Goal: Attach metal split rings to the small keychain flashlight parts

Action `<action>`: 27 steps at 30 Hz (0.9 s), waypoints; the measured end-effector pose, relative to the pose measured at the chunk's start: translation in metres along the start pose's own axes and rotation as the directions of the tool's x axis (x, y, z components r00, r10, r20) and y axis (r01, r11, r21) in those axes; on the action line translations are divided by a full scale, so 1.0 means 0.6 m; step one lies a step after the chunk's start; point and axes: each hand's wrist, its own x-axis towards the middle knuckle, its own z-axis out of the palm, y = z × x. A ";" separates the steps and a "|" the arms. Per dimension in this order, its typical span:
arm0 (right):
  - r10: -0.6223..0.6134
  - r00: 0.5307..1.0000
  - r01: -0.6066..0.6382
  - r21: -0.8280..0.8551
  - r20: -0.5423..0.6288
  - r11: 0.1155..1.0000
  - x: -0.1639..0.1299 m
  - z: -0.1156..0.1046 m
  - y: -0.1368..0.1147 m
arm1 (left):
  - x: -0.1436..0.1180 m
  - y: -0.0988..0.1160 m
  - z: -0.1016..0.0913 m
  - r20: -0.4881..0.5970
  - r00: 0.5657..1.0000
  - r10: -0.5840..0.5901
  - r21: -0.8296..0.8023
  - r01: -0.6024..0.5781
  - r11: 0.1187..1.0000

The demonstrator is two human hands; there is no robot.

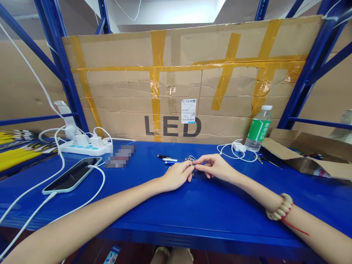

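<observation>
Over the middle of the blue shelf, my left hand (177,175) and my right hand (216,167) meet at the fingertips. Both are closed in a pinch around something small, mostly hidden by the fingers. A dark bit shows under my right fingers, and a small shiny metal piece (189,159) lies just behind the hands; whether it joins what they hold, I cannot tell. Beside my left hand lie several slim pen-like sticks: a black one (163,157), a silver-white one (169,160) and a blue one (171,163).
At left, a phone (73,175) with white cables lies before a power strip (86,147). A blurred-out patch (121,157) is nearby. At right stand a green-labelled bottle (258,128), a coiled white cable (238,147) and an open carton (305,165). Cardboard (121,95) closes the back.
</observation>
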 end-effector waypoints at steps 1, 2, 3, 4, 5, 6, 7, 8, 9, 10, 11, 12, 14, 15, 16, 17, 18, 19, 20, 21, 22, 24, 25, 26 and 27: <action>-0.001 1.000 0.001 0.002 0.002 1.000 0.000 0.000 0.000 | 0.000 0.000 0.000 0.000 1.000 0.000 0.003 0.000 1.000; -0.002 1.000 0.002 0.004 0.003 1.000 0.000 0.000 -0.001 | -0.001 0.000 0.000 -0.001 1.000 0.000 0.007 0.000 1.000; -0.002 1.000 0.002 0.008 0.004 1.000 0.000 0.000 -0.001 | -0.001 0.000 -0.001 -0.001 1.000 0.001 0.012 -0.001 1.000; -0.003 1.000 0.003 0.010 0.004 1.000 0.000 0.000 -0.001 | -0.001 0.001 -0.001 0.000 1.000 0.001 0.017 -0.001 1.000; -0.004 1.000 0.004 0.012 0.004 1.000 0.000 0.000 -0.001 | -0.001 0.001 -0.001 0.000 1.000 0.001 0.020 -0.001 1.000; -0.004 1.000 0.004 0.013 0.006 1.000 0.000 0.000 -0.001 | -0.001 0.001 -0.001 0.001 1.000 0.001 0.021 -0.001 1.000; -0.003 1.000 0.003 0.012 0.006 1.000 0.000 -0.001 -0.001 | -0.001 0.001 -0.001 0.002 1.000 0.002 0.019 -0.002 1.000; -0.003 1.000 0.003 0.010 0.006 1.000 -0.001 -0.001 -0.001 | -0.001 0.001 -0.001 0.002 1.000 0.002 0.016 -0.002 1.000; -0.003 1.000 0.003 0.007 0.006 1.000 -0.001 -0.001 -0.002 | -0.001 0.001 -0.001 0.003 1.000 0.001 0.013 -0.001 1.000; -0.001 1.000 0.001 0.005 0.005 1.000 -0.002 -0.001 -0.003 | -0.001 0.001 -0.001 0.002 1.000 0.000 0.011 0.000 1.000; 0.001 1.000 -0.001 0.005 0.003 1.000 -0.002 0.000 -0.004 | -0.001 0.002 -0.001 0.002 1.000 -0.001 0.010 0.001 1.000; 0.004 1.000 -0.004 0.004 0.002 1.000 -0.002 0.000 -0.005 | -0.001 0.002 -0.001 0.002 1.000 -0.003 0.011 0.003 1.000; 0.008 1.000 -0.008 0.002 0.003 1.000 -0.002 0.000 -0.006 | 0.000 0.003 0.000 0.001 1.000 -0.004 0.015 0.004 1.000; 0.009 1.000 -0.009 0.001 0.004 1.000 -0.002 0.000 -0.007 | 0.000 0.003 0.000 0.002 1.000 -0.006 0.018 0.006 1.000; 0.008 1.000 -0.008 0.000 0.006 1.000 -0.001 0.000 -0.007 | 0.000 0.003 0.000 0.003 1.000 -0.008 0.020 0.008 1.000; 0.007 1.000 -0.007 -0.001 0.007 1.000 -0.001 0.001 -0.006 | 0.000 0.004 0.000 0.003 1.000 -0.010 0.022 0.010 1.000; 0.005 1.000 -0.005 -0.001 0.006 1.000 -0.001 0.001 -0.005 | 0.000 0.004 -0.001 0.004 1.000 -0.012 0.026 0.012 1.000; 0.003 1.000 -0.003 -0.002 0.008 1.000 0.000 0.001 -0.004 | 0.000 0.005 -0.001 0.007 1.000 -0.013 0.030 0.013 0.999; 0.000 1.000 0.000 -0.004 0.009 1.000 0.000 0.001 -0.003 | 0.000 0.005 -0.002 0.010 1.000 -0.016 0.035 0.015 0.999; -0.001 1.000 0.001 -0.007 0.011 1.000 0.000 0.001 -0.002 | 0.000 0.006 -0.002 0.014 1.000 -0.020 0.042 0.019 0.999; -0.001 1.000 0.001 -0.011 0.015 1.000 0.000 0.001 -0.001 | 0.000 0.006 -0.003 0.019 0.999 -0.026 0.048 0.025 0.999; 0.006 1.000 -0.006 -0.019 0.024 1.000 0.000 0.001 0.000 | 0.000 0.006 -0.003 0.031 0.999 -0.039 0.062 0.037 0.997; 0.012 0.999 -0.012 -0.022 0.029 1.000 0.001 0.001 0.000 | 0.000 0.006 -0.003 0.035 0.998 -0.045 0.072 0.043 0.996; 0.020 0.999 -0.019 -0.024 0.034 1.000 0.001 0.001 0.000 | 0.000 0.005 -0.003 0.038 0.998 -0.049 0.085 0.045 0.995; 0.026 0.999 -0.026 -0.024 0.040 0.999 0.001 0.002 0.000 | 0.000 0.004 -0.003 0.040 0.998 -0.051 0.099 0.047 0.994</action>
